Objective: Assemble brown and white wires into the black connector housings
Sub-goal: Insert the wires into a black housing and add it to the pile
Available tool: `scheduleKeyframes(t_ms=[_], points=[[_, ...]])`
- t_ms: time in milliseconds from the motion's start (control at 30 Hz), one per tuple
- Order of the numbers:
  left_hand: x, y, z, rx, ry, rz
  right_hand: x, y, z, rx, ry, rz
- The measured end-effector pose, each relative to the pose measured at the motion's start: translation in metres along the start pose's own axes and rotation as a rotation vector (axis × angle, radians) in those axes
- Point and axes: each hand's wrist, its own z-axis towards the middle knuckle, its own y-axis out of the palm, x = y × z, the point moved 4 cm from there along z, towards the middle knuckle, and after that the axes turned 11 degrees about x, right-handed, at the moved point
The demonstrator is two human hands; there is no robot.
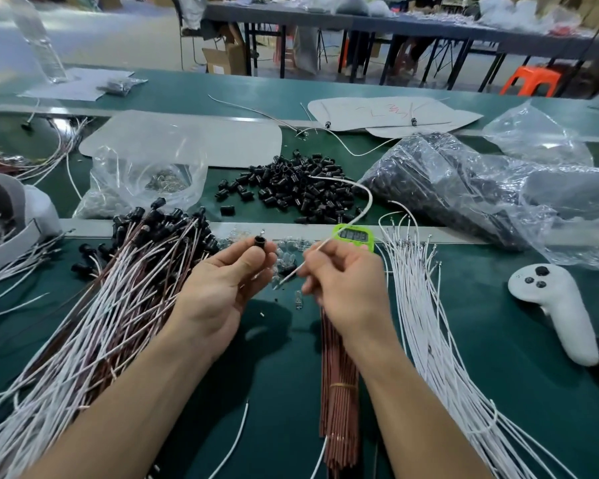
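Note:
My left hand (222, 288) pinches a small black connector housing (260, 241) at its fingertips, open end up. My right hand (343, 281) pinches a white wire (363, 209) that arcs up and back over the table; its near tip points down-left, a short gap from the housing. Loose black housings (298, 188) lie heaped behind the hands. A bundle of brown wires (338, 385) lies under my right wrist. Loose white wires (426, 323) fan out to the right. Finished brown-and-white assemblies (111, 292) are piled at left.
A green timer (355, 235) stands behind my right hand. A white controller (557, 305) lies at right. Clear plastic bags (464, 188) of parts sit behind, another bag (142, 181) at left. Small clear bulbs (287, 254) are scattered between my hands.

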Motion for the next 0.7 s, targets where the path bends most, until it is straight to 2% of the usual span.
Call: scheduleKeyframes(t_ms=[67, 167, 500, 700], points=[[-0.005, 0.002, -0.002, -0.012, -0.004, 0.067, -0.004, -0.01, 0.005, 0.092, -0.018, 0.105], [-0.01, 0.003, -0.003, -0.024, 0.019, 0.18, -0.006, -0.015, 0.006, 0.126, -0.041, 0.194], [-0.012, 0.004, -0.007, -0.015, 0.054, 0.286, -0.008, -0.019, 0.006, 0.223, -0.139, 0.251], [-0.01, 0.004, -0.009, -0.008, 0.074, 0.32, -0.01, -0.016, 0.003, 0.196, -0.128, 0.255]])
